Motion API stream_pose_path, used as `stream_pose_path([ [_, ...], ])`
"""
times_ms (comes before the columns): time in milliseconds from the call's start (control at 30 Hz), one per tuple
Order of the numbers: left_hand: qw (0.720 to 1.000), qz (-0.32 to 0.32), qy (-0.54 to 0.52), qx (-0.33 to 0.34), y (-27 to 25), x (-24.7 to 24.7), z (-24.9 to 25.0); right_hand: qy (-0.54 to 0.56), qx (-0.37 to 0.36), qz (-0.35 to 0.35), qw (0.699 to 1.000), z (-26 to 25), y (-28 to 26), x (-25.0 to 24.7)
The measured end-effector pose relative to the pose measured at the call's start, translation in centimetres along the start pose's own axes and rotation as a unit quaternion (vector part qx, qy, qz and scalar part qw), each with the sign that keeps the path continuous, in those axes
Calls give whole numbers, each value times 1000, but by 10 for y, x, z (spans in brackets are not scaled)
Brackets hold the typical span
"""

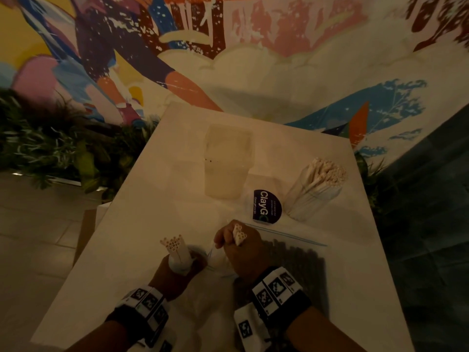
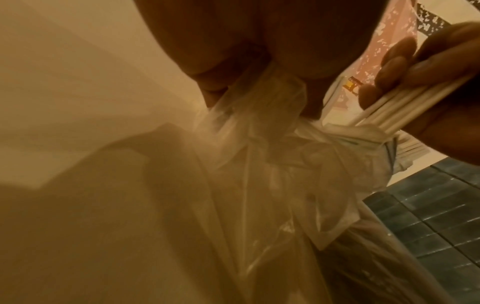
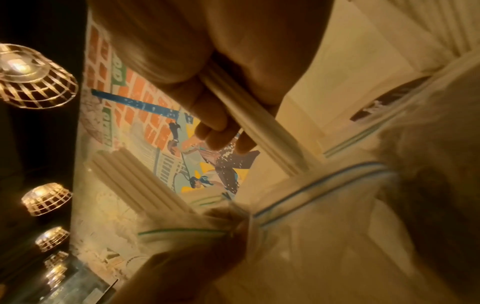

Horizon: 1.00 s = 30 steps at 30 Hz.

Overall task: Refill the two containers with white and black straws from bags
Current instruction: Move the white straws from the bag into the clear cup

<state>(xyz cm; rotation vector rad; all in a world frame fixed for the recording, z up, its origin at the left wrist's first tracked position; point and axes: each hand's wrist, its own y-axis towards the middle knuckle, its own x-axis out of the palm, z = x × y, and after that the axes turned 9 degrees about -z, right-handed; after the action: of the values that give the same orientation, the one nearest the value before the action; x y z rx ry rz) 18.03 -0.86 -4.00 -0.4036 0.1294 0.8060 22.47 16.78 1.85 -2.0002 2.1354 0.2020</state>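
My left hand (image 1: 177, 271) grips the gathered neck of a clear zip bag (image 2: 259, 168), and a bunch of white straws (image 1: 173, 244) sticks up out of the bag. Just to its right, my right hand (image 1: 237, 250) holds a few white straws (image 1: 239, 234) upright above the bag's mouth; the right wrist view shows those held straws (image 3: 254, 121) in my curled fingers. A clear container packed with white straws (image 1: 317, 189) stands at the right. An empty clear container (image 1: 228, 163) stands further back. A zip bag of black straws (image 1: 294, 257) lies flat under my right wrist.
The white table (image 1: 152, 204) stands against a painted wall. A dark round "ClayGo" sticker (image 1: 266, 207) lies between the containers. Green plants (image 1: 50, 148) line the left side, and dark tiled floor (image 1: 431, 224) is on the right.
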Motion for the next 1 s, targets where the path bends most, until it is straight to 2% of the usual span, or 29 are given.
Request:
stream_pose_path([
  [167, 999, 8, -39, 2, 3, 3, -2, -91, 71, -55, 992, 12, -5, 3],
  [400, 999, 8, -40, 4, 6, 5, -8, -18, 91, -57, 994, 6, -14, 3],
  [533, 999, 3, -37, 8, 6, 5, -9, 11, 87, -30, 996, 0, -16, 1],
  [633, 1000, 6, -19, 11, 8, 5, -12, 115, 38, -11, 993, -21, -14, -15],
  [733, 1000, 10, 11, 21, 7, 6, -13, 191, -54, 14, 980, -51, -7, -53],
  [867, 1000, 25, 7, 18, 10, 5, -19, 140, -176, 106, 969, -93, 11, -125],
  [1000, 999, 16, 26, 12, 11, 6, -17, 140, -282, 220, 923, -117, 29, -190],
])
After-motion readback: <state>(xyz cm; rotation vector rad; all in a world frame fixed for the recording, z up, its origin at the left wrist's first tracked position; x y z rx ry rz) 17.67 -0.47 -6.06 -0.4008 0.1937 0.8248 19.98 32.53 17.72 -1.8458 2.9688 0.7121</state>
